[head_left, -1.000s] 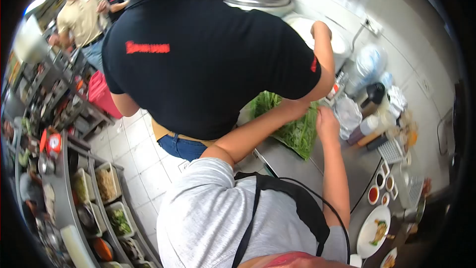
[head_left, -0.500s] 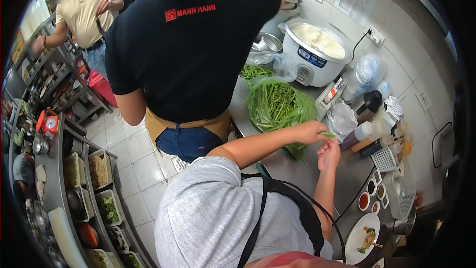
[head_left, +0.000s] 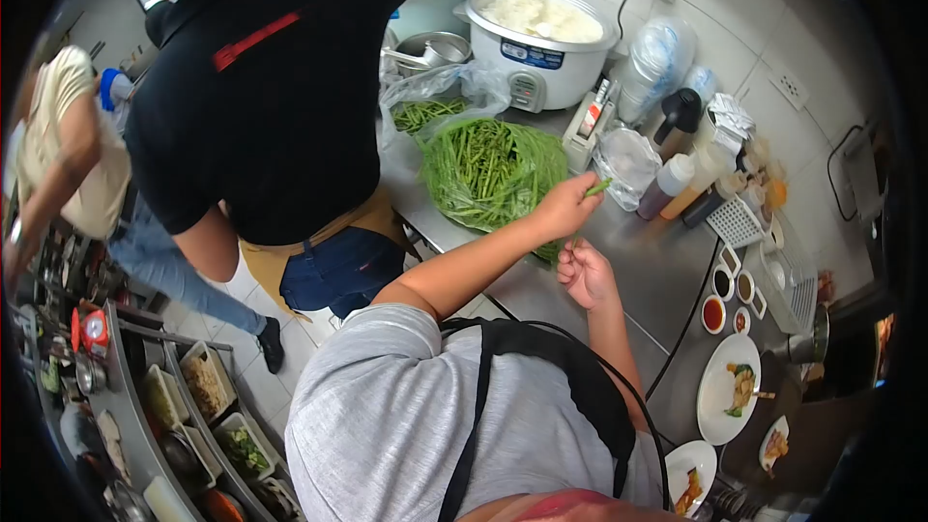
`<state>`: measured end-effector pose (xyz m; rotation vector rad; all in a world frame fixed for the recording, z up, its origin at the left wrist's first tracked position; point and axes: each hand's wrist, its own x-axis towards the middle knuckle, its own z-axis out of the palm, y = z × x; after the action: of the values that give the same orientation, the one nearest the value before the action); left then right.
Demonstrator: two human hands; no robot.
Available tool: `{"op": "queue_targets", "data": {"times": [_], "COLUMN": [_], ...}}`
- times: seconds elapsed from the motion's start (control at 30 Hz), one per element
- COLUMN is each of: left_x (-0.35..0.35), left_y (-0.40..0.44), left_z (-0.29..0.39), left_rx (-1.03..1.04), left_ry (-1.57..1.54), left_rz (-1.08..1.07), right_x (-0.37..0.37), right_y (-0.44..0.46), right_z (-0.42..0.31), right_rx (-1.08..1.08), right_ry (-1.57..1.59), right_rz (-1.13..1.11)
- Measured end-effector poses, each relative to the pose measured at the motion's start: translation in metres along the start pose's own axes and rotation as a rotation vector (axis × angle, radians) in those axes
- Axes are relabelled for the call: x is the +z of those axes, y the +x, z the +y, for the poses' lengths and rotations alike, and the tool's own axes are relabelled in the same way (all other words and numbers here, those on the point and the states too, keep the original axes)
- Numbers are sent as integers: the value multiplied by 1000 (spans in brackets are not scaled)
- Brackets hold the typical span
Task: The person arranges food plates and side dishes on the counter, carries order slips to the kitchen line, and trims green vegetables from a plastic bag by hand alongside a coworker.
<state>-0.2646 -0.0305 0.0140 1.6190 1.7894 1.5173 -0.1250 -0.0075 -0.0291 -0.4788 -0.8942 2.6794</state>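
My left hand is closed on a green bean, whose tip sticks out past the fingers. Just below and nearer to me is my right hand, its fingertips pinched together; a thin greenish bit seems to show at them, too small to name. The two hands are apart. Beside my left hand lies a green plastic bag, open and full of green beans. A clear bag behind it holds more green beans.
A rice cooker full of rice stands at the back. Sauce bottles, small sauce dishes and a plate of food line the right. A black cord crosses the steel counter. A co-worker in black stands close on the left.
My hands have moved apart, the left one keeping the green bean. The view has shifted, showing more plates at lower right. A person in a cream shirt at left has turned and changed position.
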Motion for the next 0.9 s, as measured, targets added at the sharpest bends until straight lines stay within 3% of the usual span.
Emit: {"op": "queue_targets", "data": {"times": [0.03, 0.17, 0.2, 0.33, 0.43, 0.47, 0.53, 0.67, 0.87, 0.9], "left_x": [-1, -5, 6, -33, -42, -46, -58, -67, -93, -100], "left_y": [-1, -4, -3, -4, -8, -7, -11, -20, -26, -26], "left_z": [-1, -10, -27, 8, -6, -10, -9, -12, -31, -36], "left_rx": [-79, -55, 4, -103, -105, -8, -25, 136, 293, 293], "left_ry": [-18, -52, -77, -72, -55, -199, -51, 14, 47, 54], "left_rz": [-23, 128, 268, 81, 194, 214, 191, 216, 336, 367], "right_x": [3, 10, 10, 19, 31, 35, 37, 46, 55, 52], "right_y": [0, 4, 6, 16, 21, 24, 35, 71, 139, 150], "right_z": [-1, -2, -2, -7, -14, -15, -16, -11, -27, -26], "right_rx": [1, -5, -6, -16, -23, -21, -13, -74, -170, -325], "right_ry": [-21, -103, -122, -174, -171, -168, -258, -568, -477, -732], "right_rz": [18, 69, 60, 39, 57, 65, 117, 233, 362, 363]}}
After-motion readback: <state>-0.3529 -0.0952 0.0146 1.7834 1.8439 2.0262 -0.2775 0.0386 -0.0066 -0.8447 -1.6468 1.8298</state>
